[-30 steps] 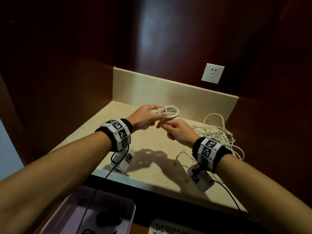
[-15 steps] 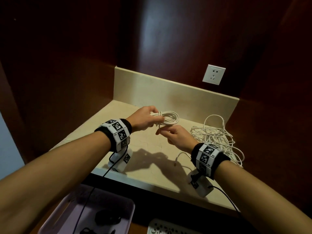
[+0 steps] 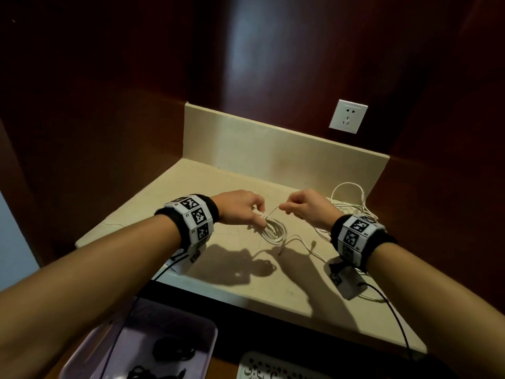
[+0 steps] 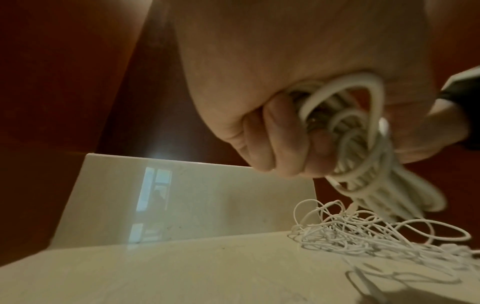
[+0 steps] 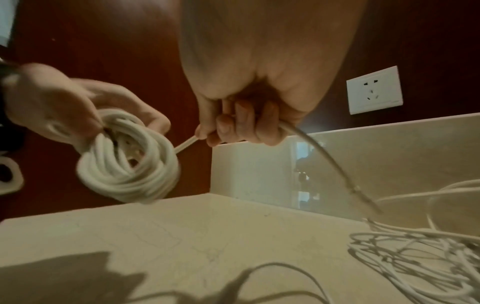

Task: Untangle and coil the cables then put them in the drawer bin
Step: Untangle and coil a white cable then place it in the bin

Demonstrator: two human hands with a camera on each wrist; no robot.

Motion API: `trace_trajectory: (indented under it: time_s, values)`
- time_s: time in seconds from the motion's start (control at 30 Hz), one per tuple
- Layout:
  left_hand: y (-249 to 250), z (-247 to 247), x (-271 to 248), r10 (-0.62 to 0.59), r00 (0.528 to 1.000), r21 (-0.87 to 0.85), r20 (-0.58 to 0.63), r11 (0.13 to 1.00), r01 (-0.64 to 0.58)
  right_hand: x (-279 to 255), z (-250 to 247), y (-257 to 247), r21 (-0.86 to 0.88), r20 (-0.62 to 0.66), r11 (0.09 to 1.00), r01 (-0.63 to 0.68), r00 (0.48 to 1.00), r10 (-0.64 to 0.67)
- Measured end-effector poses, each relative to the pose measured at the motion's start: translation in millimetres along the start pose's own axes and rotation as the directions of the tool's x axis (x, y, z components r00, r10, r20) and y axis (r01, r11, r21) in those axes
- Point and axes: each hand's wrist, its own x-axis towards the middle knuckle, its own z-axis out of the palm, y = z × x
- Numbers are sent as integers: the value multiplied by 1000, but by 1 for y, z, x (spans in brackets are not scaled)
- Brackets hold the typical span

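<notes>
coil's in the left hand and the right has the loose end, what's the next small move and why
Probably wrap the loose end around the coil. The left hand grips the finished loops and the right hand pinches only a short stretch, so securing it seems next.

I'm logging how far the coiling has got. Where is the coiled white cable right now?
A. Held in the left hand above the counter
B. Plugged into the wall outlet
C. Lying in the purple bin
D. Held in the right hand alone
A: the left hand grips the coiled white cable above the counter, while the right hand pinches only its loose end.
</notes>
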Motion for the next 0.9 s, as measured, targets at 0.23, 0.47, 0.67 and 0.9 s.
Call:
trace_trajectory:
  time_s: [0.23,0.47,0.67,0.9]
  values:
    - [-19,0,12,-69,974,-61,-214,997,57,-8,4,-20,129,-68,987,95,994,-86]
    - [-21,0,19,-99,918,-315,-384,949,-30,-5,36,-17,257,-136,952,165,982,-134]
    - [-17,2,17,-171,923,-540,-345,841,-46,5,50,-15,307,-172,936,172,977,-123]
    - [-19,-1,14,-205,894,-576,-398,814,-70,6,55,-18,324,-186,924,202,971,-147]
